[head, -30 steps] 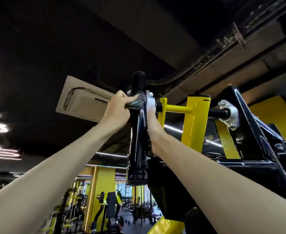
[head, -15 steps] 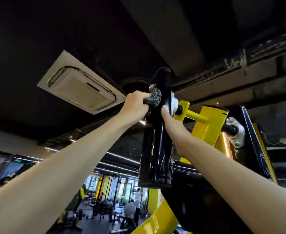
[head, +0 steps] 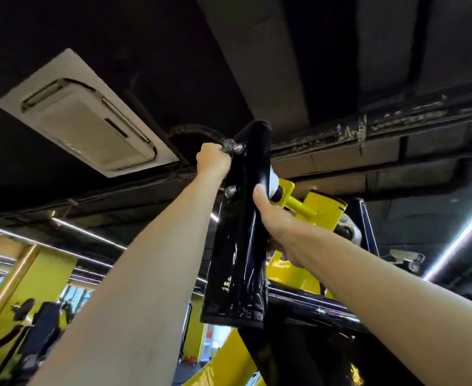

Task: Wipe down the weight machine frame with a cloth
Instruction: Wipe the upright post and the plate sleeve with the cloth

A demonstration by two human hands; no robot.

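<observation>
The left grip (head: pixel 212 162) bunches the cloth (head: pixel 228 147) against the black post (head: pixel 237 246) near its top, scrubbing there; the right grip (head: pixel 279 221) clasps the post lower, probably for steadiness.

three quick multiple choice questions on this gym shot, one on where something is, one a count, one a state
1. Where is the cloth? A on the floor B in the left hand by the upper bolt C in the right hand
2. How many silver bolts show on the black post? A one B two C four
3. What is the right hand doing? A gripping the post B hanging free C pressing the ceiling
Answers: 1 B, it bunches out of the fist beside that bolt; 2 B, the upper bolt and a lower bolt; 3 A, its thumb lies on the post's edge.
</observation>
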